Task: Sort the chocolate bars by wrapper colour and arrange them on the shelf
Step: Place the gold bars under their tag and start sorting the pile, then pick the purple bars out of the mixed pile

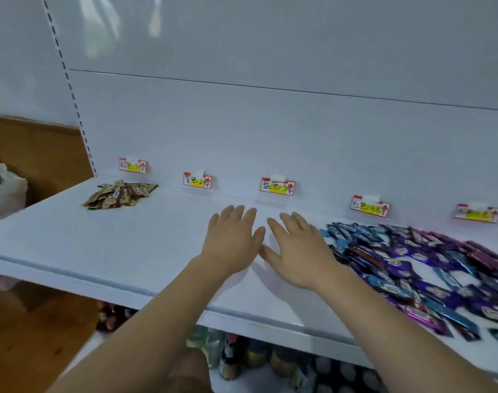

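A white shelf [100,245] carries two groups of chocolate bars. A small heap of brown-wrapped bars [118,194] lies at the back left under a price tag. A big mixed spread of blue, purple and magenta bars [429,268] covers the right part. My left hand [233,239] and my right hand [296,251] lie flat, fingers straight, side by side on the bare middle of the shelf, holding nothing. The right hand's edge is close to the mixed spread.
Several red-and-yellow price tags [277,186] stick to the white back panel along the shelf. Bottles [230,355] stand on the level below. A white plastic bag [3,188] and a wooden surface [35,330] are at the left.
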`<action>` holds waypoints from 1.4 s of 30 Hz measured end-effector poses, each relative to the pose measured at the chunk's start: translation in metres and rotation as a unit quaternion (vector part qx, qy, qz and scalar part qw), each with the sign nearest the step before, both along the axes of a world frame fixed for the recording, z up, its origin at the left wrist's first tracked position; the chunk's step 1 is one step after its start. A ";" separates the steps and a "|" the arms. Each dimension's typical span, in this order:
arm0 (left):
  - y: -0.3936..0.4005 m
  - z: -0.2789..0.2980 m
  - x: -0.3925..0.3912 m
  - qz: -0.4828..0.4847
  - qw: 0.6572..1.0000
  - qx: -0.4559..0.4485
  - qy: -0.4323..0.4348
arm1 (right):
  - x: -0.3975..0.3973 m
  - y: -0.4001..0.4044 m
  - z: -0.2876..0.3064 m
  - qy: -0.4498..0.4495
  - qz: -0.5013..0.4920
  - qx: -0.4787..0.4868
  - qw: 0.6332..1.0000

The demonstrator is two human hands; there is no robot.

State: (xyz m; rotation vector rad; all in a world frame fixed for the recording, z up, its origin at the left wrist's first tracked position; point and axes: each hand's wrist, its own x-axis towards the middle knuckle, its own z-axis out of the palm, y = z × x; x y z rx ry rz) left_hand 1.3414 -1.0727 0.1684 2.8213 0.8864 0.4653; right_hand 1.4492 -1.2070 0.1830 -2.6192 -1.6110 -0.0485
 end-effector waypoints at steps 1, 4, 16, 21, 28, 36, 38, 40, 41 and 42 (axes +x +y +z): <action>-0.018 0.000 0.011 -0.020 1.000 -0.004 -0.007 | 0.007 -0.020 0.000 -0.004 -0.010 0.003 1.000; -0.062 -0.005 0.039 -0.067 0.998 -0.019 -0.009 | 0.027 -0.074 -0.003 -0.009 -0.040 0.011 0.999; -0.131 -0.043 0.120 -0.193 0.980 -0.028 0.039 | 0.109 -0.218 -0.029 0.017 -0.181 0.085 0.980; -0.133 -0.048 0.129 -0.200 0.977 -0.039 0.056 | 0.126 -0.230 -0.031 0.021 -0.150 0.140 0.979; -0.138 -0.044 0.130 -0.205 0.975 -0.057 0.064 | 0.163 -0.201 -0.028 0.063 -0.162 0.096 0.980; -0.142 -0.033 0.129 -0.178 0.976 -0.126 -0.010 | 0.188 -0.184 -0.016 0.139 -0.194 0.110 0.965; -0.146 -0.025 0.132 -0.155 0.979 -0.131 -0.036 | 0.191 -0.193 -0.008 0.151 -0.222 0.151 0.951; -0.153 -0.017 0.141 -0.145 0.977 -0.142 -0.060 | 0.189 -0.202 0.003 0.197 -0.241 0.232 0.922; -0.159 -0.013 0.147 -0.147 0.974 -0.159 -0.067 | 0.184 -0.205 0.009 0.237 -0.242 0.279 0.899; -0.165 -0.009 0.152 -0.154 0.967 -0.189 -0.076 | 0.177 -0.206 0.014 0.284 -0.230 0.317 0.875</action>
